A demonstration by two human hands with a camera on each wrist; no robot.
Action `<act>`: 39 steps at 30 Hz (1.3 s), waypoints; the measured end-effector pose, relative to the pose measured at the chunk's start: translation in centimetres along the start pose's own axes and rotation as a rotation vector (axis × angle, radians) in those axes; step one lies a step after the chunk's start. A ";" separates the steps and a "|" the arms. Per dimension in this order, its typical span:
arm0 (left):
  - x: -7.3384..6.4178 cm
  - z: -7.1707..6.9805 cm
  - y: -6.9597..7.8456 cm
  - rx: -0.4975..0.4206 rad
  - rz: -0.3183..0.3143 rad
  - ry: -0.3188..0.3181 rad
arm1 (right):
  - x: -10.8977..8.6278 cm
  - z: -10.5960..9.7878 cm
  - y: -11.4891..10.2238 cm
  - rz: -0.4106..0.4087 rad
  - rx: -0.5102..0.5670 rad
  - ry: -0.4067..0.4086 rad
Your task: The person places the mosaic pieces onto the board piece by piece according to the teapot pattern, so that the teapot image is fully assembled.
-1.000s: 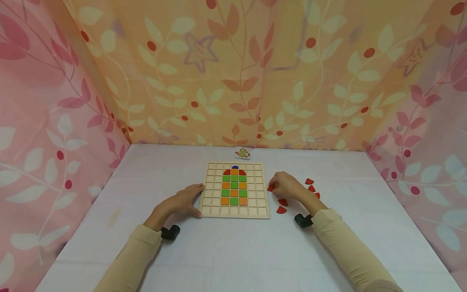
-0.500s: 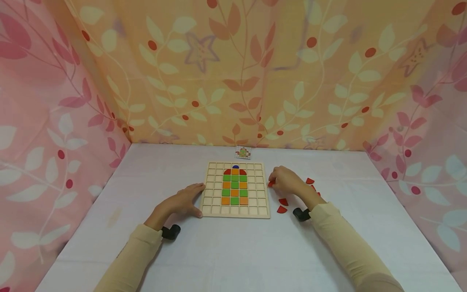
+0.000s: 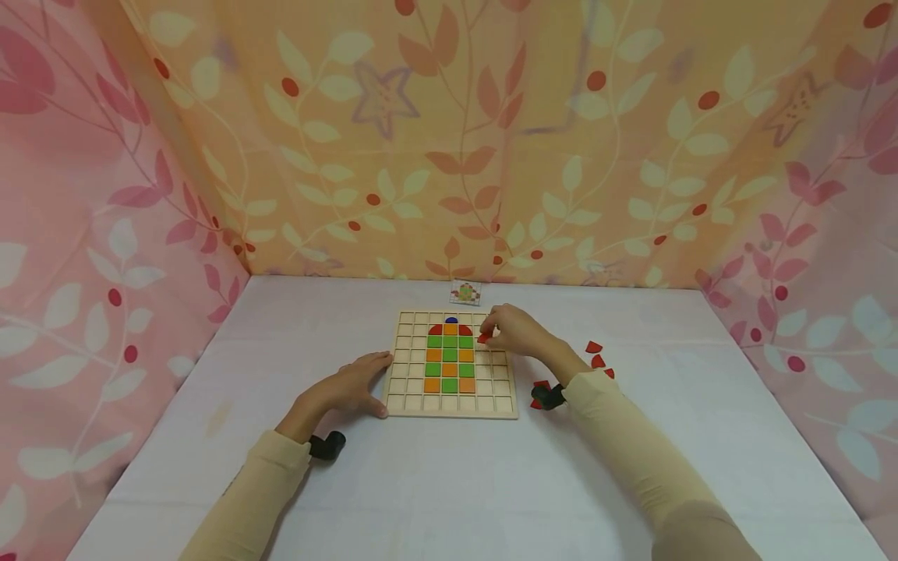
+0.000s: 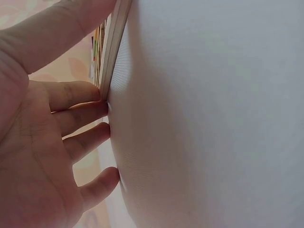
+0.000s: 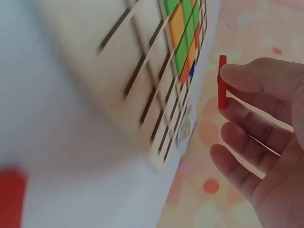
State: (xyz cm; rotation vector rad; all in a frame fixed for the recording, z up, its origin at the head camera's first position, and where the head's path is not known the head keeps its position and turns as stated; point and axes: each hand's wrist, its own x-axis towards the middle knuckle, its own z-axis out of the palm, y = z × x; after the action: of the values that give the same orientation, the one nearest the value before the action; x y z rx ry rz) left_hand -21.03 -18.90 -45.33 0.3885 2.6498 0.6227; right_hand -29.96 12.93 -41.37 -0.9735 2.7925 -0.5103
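Observation:
A wooden grid board (image 3: pixel 414 403) lies on the table, with green and orange square tiles, red corner pieces and a blue half-round piece (image 3: pixel 451 320) set in its middle columns. My left hand (image 3: pixel 349 387) rests at the board's left edge, thumb and fingertips against the rim, fingers nearly straight. Over the board's upper right part, my right hand (image 3: pixel 521 331) pinches a red quarter-circle tile (image 5: pixel 222 83) between thumb and fingers. In the right wrist view that tile is seen edge-on, held above the board.
Several loose red quarter-circle tiles (image 3: pixel 594 347) lie right of the board, some partly hidden under the right wrist's black camera (image 3: pixel 547 396). A small pattern card (image 3: pixel 465 292) lies behind the board. Floral curtains (image 3: pixel 449 140) surround the white table (image 3: pixel 449 483).
My right hand has lifted the red quarter-circle tile from beside the board and carried it left and away, over the board's upper right cells. My left hand has stayed put.

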 end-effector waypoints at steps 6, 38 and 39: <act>-0.1 -0.1 0.2 -0.003 -0.004 -0.002 | 2.6 0.9 -2.4 -0.083 -0.004 -0.008; -0.4 -0.5 0.6 -0.013 0.012 -0.010 | 9.1 6.6 -9.0 -0.147 0.013 -0.128; -0.4 -0.5 0.5 -0.013 0.011 -0.011 | 9.0 6.6 -9.0 -0.147 0.009 -0.127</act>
State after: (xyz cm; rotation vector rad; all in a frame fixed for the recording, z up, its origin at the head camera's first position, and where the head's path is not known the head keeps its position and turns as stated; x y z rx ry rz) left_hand -20.80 -18.75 -44.53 0.4019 2.6333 0.6395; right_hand -30.22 -1.12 -44.44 -1.1723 2.6181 -0.4613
